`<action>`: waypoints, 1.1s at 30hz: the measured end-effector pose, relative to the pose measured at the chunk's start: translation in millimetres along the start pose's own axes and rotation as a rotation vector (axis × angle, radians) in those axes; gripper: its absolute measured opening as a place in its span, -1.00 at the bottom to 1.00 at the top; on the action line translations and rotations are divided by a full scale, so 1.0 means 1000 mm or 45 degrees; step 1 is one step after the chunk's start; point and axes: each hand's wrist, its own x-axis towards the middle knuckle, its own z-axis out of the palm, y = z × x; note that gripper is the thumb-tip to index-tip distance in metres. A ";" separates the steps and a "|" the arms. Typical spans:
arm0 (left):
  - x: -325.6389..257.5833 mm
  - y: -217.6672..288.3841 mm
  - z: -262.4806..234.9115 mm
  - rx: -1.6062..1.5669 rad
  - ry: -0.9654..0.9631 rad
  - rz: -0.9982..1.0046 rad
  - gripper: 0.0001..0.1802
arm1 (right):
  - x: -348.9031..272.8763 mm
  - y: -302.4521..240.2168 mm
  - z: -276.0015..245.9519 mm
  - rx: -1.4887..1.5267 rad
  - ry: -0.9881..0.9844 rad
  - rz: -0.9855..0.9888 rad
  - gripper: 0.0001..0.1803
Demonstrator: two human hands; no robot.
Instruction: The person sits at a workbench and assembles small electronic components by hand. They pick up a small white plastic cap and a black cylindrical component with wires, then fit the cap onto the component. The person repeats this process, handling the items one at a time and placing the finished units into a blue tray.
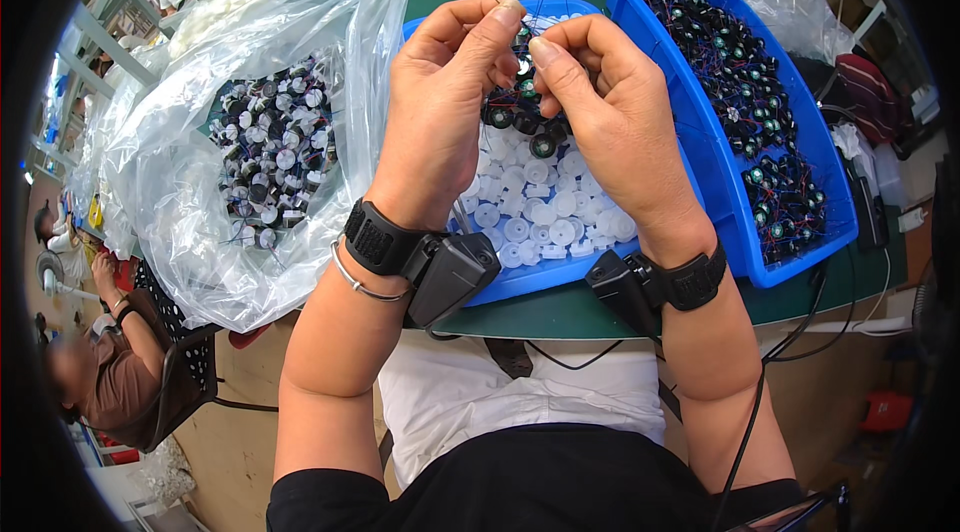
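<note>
My left hand and my right hand are raised close together over a blue tray. Thumb and fingers of each are pinched on thin dark wires, whose ends stick out past the fingertips. What the wires join to is mostly hidden by my fingers. Below them, several small black wired motors with greenish round ends lie in the tray's far part. White translucent plastic wheels fill its near part.
To the right stands a deeper blue bin of black wired motors. On the left, an open clear plastic bag holds motors with white wheels. Cables hang by the green table's near right edge. Another person sits at far left.
</note>
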 end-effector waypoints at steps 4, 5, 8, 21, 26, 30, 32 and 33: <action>0.000 0.000 -0.001 0.013 -0.006 0.006 -0.81 | 0.000 0.000 0.000 -0.010 -0.001 -0.003 -0.85; 0.000 0.000 -0.001 0.017 -0.004 0.003 -0.81 | 0.000 0.000 0.000 -0.014 0.000 -0.006 -0.85; 0.000 0.001 0.000 0.020 -0.002 0.000 -0.81 | 0.000 0.003 0.000 -0.022 0.005 -0.050 -0.85; 0.000 0.001 0.000 0.030 -0.010 0.010 -0.80 | -0.001 -0.003 0.000 -0.028 -0.017 0.000 -0.85; 0.000 0.000 0.002 0.028 0.017 0.017 -0.76 | -0.002 -0.002 -0.001 -0.045 -0.042 0.015 -0.85; 0.000 0.000 -0.001 0.028 -0.017 0.007 -0.80 | -0.002 -0.002 -0.001 -0.054 -0.050 0.020 -0.85; 0.000 0.000 -0.001 0.027 -0.014 0.008 -0.80 | -0.002 -0.002 -0.001 -0.065 -0.050 0.022 -0.85; 0.000 0.000 -0.001 0.026 -0.011 0.008 -0.80 | -0.002 -0.002 -0.001 -0.071 -0.050 0.022 -0.85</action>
